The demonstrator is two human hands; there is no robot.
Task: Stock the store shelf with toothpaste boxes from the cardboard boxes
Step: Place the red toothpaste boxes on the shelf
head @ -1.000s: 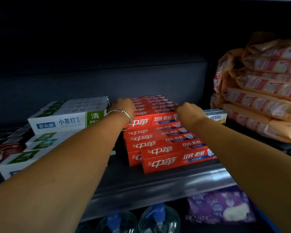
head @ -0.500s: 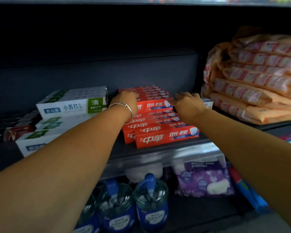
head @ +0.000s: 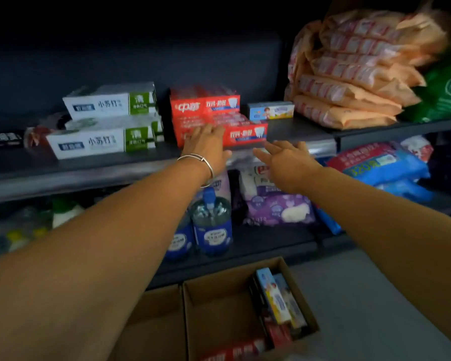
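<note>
Two hands: both mine, reaching toward the shelf [head: 89,165], holding nothing.
Left hand [head: 206,147]: fingers straight, lying in front of the red toothpaste boxes [head: 206,108]; contact unclear through blur.
Right hand [head: 287,162]: fingers loose and spread, just before the shelf edge.
Red boxes: stacked between white-green toothpaste boxes [head: 102,142] and a small blue box [head: 270,110].
Cardboard box [head: 219,295]: on the floor below, still holding toothpaste boxes [head: 274,300].
</note>
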